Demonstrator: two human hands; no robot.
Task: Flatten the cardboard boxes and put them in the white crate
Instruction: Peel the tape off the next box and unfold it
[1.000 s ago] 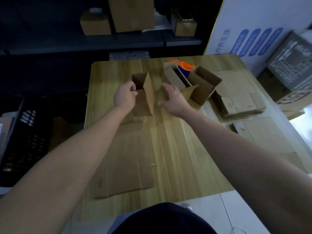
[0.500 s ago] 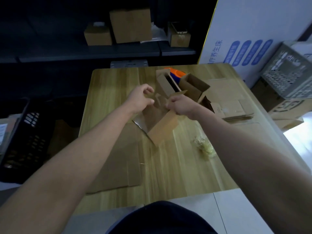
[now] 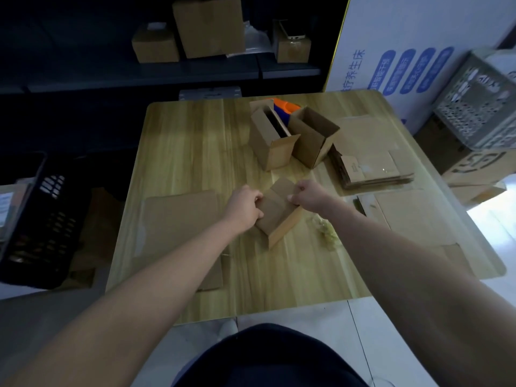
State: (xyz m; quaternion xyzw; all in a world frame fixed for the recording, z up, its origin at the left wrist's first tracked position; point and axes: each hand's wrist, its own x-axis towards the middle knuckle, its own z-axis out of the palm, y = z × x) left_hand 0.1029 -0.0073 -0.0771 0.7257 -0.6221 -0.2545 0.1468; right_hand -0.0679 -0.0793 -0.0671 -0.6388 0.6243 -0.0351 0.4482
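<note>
A small cardboard box [image 3: 279, 216] lies tipped over in the middle of the wooden table [image 3: 195, 152]. My left hand [image 3: 244, 209] grips its left side and my right hand [image 3: 307, 195] pinches a flap at its upper right. Two more open boxes [image 3: 272, 146] [image 3: 314, 136] stand upright behind it. A stack of flattened boxes [image 3: 368, 170] lies to the right. The white crate [image 3: 474, 107] sits tilted on cartons off the table's right side.
A large flat cardboard sheet [image 3: 178, 219] lies under my left forearm. An orange and blue object [image 3: 284, 107] sits behind the upright boxes. A crumpled clear wrapper [image 3: 325, 231] lies right of the held box. A black crate [image 3: 42, 219] stands at the left.
The box was taken from its upright place beside the other boxes, tipped over and pulled toward me. Both hands now hold it lower and nearer on the table.
</note>
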